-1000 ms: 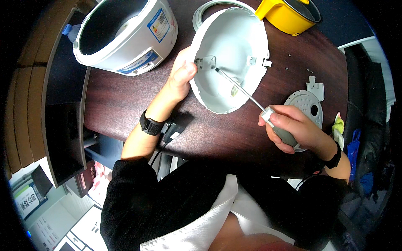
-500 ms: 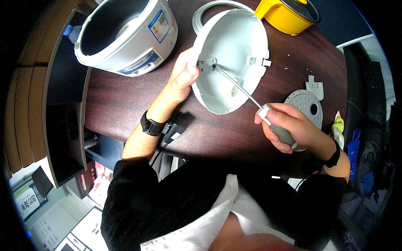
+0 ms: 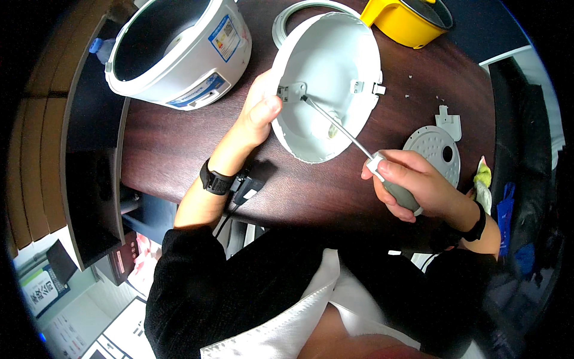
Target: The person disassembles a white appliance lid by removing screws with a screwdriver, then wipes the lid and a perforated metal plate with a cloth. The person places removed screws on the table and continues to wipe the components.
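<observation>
My left hand (image 3: 260, 113) grips the left rim of a white, bowl-shaped rice cooker lid shell (image 3: 326, 66), thumb inside and the other fingers behind it. The shell is tilted with its hollow side toward me, and small clips show at its left and right edges. In my right hand (image 3: 412, 182) is a screwdriver (image 3: 344, 130), my fingers wrapped round its grey and white handle. Its metal shaft slants up and left into the shell, with the dark tip against the inner wall beside the left clip.
A white rice cooker body (image 3: 179, 60) stands at the back left. Behind the shell lies a white ring (image 3: 286, 27); a yellow pot (image 3: 406, 24) is at the back right. On the right are a grey perforated disc (image 3: 427, 140), a small plate (image 3: 449, 125) and crumbs. A black adapter (image 3: 246, 190) lies near the front edge.
Very little differs. The whole table scene has shifted slightly left in view, and the screwdriver tip stays at the same spot beside the clip.
</observation>
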`<state>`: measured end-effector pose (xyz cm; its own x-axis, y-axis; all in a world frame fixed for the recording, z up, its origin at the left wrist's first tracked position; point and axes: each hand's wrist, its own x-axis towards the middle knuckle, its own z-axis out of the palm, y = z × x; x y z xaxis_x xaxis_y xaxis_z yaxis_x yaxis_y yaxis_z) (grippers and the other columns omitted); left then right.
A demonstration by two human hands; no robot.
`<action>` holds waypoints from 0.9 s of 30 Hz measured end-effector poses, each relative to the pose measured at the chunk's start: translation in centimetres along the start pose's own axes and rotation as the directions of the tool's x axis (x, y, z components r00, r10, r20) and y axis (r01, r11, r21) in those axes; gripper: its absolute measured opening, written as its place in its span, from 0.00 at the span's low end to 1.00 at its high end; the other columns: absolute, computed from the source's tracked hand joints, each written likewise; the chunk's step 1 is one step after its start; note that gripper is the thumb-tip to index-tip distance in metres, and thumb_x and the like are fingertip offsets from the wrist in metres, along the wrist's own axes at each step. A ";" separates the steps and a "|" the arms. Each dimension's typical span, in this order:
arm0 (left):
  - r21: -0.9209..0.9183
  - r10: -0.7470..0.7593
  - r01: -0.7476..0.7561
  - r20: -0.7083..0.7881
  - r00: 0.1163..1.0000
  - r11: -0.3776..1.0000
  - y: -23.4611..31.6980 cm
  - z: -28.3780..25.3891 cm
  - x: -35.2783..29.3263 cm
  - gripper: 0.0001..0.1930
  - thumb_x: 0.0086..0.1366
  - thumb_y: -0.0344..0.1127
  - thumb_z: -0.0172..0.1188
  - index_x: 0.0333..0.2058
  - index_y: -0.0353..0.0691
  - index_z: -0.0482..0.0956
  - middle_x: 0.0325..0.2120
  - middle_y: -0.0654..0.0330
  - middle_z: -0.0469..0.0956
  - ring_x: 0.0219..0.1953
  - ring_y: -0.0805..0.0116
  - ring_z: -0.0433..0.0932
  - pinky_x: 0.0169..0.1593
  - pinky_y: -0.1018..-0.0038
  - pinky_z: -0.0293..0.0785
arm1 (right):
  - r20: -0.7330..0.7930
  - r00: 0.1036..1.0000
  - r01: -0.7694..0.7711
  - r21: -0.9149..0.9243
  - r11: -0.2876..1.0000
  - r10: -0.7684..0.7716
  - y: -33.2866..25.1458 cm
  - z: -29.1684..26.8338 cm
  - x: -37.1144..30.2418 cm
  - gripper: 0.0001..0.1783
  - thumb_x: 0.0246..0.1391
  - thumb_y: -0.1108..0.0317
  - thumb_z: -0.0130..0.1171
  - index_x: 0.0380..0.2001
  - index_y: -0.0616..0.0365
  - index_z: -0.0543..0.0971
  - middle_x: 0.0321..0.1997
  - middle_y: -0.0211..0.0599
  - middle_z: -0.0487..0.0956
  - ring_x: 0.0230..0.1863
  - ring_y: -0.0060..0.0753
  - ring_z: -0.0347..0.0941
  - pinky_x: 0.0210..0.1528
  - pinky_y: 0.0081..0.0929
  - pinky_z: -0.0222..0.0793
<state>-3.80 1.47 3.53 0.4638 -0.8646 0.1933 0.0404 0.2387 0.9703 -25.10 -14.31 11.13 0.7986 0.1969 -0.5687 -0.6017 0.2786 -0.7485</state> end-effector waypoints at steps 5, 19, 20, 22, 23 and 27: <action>0.057 0.007 -0.010 0.040 0.999 0.998 0.1 0.0 -0.1 0.45 0.47 0.67 0.51 0.50 0.28 0.66 0.42 0.54 0.72 0.44 0.67 0.71 0.48 0.73 0.66 | -0.039 0.998 -0.046 -0.115 0.992 0.041 -0.9 0.6 -0.5 0.16 0.64 0.60 0.37 0.39 0.63 0.68 0.16 0.28 0.66 0.08 0.16 0.59 0.09 0.14 0.53; 0.013 -0.030 0.030 -0.011 0.999 0.999 -0.2 -0.1 0.1 0.44 0.49 0.66 0.49 0.51 0.28 0.64 0.43 0.53 0.72 0.45 0.66 0.70 0.48 0.72 0.65 | 0.039 0.808 0.160 -0.975 0.154 -0.588 -1.7 -0.5 -0.2 0.11 0.59 0.64 0.46 0.37 0.62 0.69 0.16 0.38 0.71 0.14 0.31 0.68 0.19 0.28 0.63; 0.012 -0.041 0.041 -0.017 0.999 0.999 -0.4 -0.2 0.1 0.44 0.49 0.66 0.49 0.51 0.29 0.65 0.43 0.53 0.72 0.45 0.66 0.70 0.48 0.72 0.65 | -0.104 0.909 0.123 -0.859 0.497 -0.405 -2.1 -0.2 -0.2 0.12 0.60 0.64 0.44 0.37 0.62 0.69 0.16 0.37 0.70 0.12 0.29 0.66 0.16 0.25 0.62; 0.014 -0.039 0.040 -0.034 0.999 0.999 -0.4 -0.2 0.0 0.44 0.49 0.66 0.50 0.51 0.29 0.65 0.44 0.53 0.72 0.46 0.66 0.70 0.48 0.72 0.65 | -0.151 0.985 -0.135 -0.354 0.926 0.086 -3.1 0.7 -0.2 0.14 0.62 0.63 0.39 0.38 0.63 0.69 0.15 0.33 0.69 0.09 0.24 0.63 0.12 0.20 0.60; 0.010 -0.027 0.027 -0.038 0.999 1.000 -0.4 0.1 0.1 0.44 0.49 0.66 0.50 0.51 0.29 0.65 0.44 0.53 0.72 0.46 0.66 0.70 0.48 0.72 0.65 | -0.128 0.989 -0.105 -0.261 0.960 0.074 -2.7 0.8 -0.3 0.15 0.63 0.62 0.37 0.39 0.63 0.69 0.14 0.32 0.69 0.08 0.22 0.62 0.10 0.18 0.58; 0.009 -0.029 0.030 -0.068 0.997 1.000 -0.8 0.2 0.1 0.45 0.48 0.67 0.51 0.51 0.29 0.65 0.44 0.53 0.72 0.46 0.67 0.70 0.49 0.72 0.65 | -0.046 0.998 -0.038 0.035 0.999 0.040 -1.0 0.7 0.0 0.19 0.65 0.60 0.32 0.39 0.65 0.69 0.15 0.31 0.68 0.06 0.19 0.60 0.07 0.15 0.56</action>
<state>-3.95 1.09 2.85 0.5214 -0.8391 0.1550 0.0461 0.2090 0.9768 -24.46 -13.94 12.14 0.7729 0.1641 -0.6130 -0.6308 0.3034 -0.7142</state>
